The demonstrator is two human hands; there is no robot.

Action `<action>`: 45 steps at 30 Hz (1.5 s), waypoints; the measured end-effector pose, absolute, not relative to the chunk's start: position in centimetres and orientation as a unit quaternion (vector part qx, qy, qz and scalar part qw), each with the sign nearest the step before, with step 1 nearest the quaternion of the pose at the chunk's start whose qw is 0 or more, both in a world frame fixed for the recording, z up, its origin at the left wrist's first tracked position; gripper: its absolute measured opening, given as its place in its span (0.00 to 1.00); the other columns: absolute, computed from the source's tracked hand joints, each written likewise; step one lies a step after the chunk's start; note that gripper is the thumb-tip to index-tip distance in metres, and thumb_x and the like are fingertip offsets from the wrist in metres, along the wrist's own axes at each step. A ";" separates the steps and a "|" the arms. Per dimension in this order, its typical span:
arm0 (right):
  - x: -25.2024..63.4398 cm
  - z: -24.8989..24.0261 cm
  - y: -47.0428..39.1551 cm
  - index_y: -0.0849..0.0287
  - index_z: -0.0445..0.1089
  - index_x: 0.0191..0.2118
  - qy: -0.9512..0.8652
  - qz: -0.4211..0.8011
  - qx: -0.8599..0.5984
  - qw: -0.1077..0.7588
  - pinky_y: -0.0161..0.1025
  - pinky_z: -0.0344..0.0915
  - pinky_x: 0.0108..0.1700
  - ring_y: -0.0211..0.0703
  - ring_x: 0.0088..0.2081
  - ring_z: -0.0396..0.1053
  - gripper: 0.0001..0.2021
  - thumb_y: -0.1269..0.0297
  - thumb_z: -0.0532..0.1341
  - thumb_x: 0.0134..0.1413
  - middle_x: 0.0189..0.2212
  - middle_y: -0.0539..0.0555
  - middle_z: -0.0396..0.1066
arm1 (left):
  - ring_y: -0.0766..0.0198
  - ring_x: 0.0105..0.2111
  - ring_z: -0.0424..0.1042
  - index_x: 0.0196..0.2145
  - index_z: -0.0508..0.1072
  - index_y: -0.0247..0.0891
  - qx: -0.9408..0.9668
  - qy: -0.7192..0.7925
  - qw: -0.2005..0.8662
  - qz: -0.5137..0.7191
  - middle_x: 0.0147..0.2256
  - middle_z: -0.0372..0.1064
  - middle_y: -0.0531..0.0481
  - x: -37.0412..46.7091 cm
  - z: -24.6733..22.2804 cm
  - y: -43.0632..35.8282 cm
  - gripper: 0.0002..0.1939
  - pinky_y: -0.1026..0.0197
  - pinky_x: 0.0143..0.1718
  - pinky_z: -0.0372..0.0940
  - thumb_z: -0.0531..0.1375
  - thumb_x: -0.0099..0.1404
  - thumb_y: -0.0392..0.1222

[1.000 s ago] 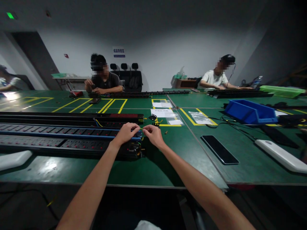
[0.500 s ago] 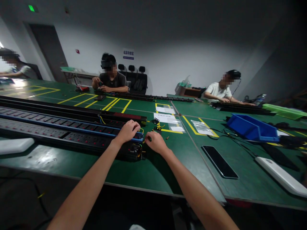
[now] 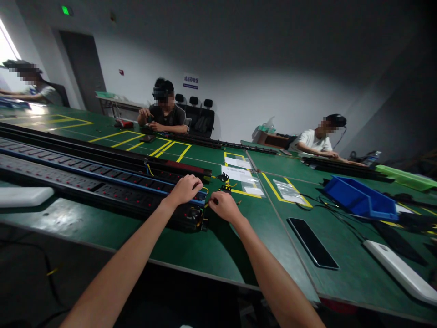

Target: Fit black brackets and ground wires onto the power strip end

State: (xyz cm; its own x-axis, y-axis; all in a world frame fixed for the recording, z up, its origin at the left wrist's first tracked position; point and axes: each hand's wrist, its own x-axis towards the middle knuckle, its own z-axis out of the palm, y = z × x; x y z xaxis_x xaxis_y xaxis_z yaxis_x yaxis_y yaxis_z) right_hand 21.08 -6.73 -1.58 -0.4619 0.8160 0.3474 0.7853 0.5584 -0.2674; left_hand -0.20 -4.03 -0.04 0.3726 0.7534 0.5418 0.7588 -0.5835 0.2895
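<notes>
Too hard a tug could have loosened the thin yellow wire (image 3: pixel 206 190) at the end of the long blue-edged black socket strip (image 3: pixel 112 174) on our glossy green desk (image 3: pixel 273 228); our left hand (image 3: pixel 187 187) lay over that rigid strip, our right hand (image 3: pixel 225 206) beside it, fingers curled nearly together (whether they held anything, we couldn't tell)

On my remote feed I read the tabletop (image 3: pixel 273 228) as smooth, semi-gloss; the near socket strip (image 3: pixel 129 197) appears to be plastic, low-sheen; the blue bin (image 3: pixel 344 196), smooth plastic; the phone face (image 3: pixel 313 243), glossy glass; the white case (image 3: pixel 398 269), smooth plastic; the printed sheet (image 3: pixel 235 173), matt paper; the pouch (image 3: pixel 287 189), clear shiny film.
</notes>
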 end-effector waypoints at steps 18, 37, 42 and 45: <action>20.5 -1.6 -7.3 0.56 0.69 0.36 -0.854 0.018 -0.478 0.205 0.35 0.48 0.32 0.40 0.32 0.68 0.10 0.62 0.54 0.68 0.31 0.52 0.74 | 0.57 0.40 0.71 0.36 0.76 0.39 -0.828 -0.466 -0.004 -0.313 0.38 0.73 0.45 -0.2 0.2 -4.3 0.14 0.56 0.45 0.65 0.53 0.72 0.45; 20.6 -0.9 -7.4 0.57 0.73 0.37 -0.847 0.026 -0.490 0.205 0.36 0.54 0.34 0.44 0.35 0.71 0.09 0.62 0.57 0.65 0.33 0.56 0.75 | 0.58 0.38 0.70 0.31 0.72 0.38 -0.825 -0.461 -0.017 -0.326 0.33 0.71 0.47 -0.3 0.5 -4.4 0.19 0.56 0.43 0.64 0.50 0.74 0.49; 20.2 -1.2 -7.6 0.57 0.73 0.41 -0.841 0.021 -0.507 0.188 0.36 0.56 0.35 0.46 0.36 0.73 0.09 0.61 0.58 0.65 0.35 0.58 0.76 | 0.58 0.37 0.69 0.30 0.71 0.39 -0.822 -0.460 -0.011 -0.335 0.32 0.70 0.47 -0.3 0.8 -4.6 0.21 0.56 0.42 0.63 0.49 0.75 0.52; 20.2 -1.1 -7.6 0.57 0.73 0.39 -0.842 0.030 -0.509 0.175 0.36 0.57 0.34 0.47 0.36 0.73 0.08 0.61 0.58 0.64 0.35 0.58 0.76 | 0.58 0.37 0.69 0.30 0.71 0.39 -0.823 -0.456 -0.007 -0.340 0.32 0.70 0.47 -0.3 0.8 -4.7 0.22 0.56 0.42 0.63 0.49 0.75 0.52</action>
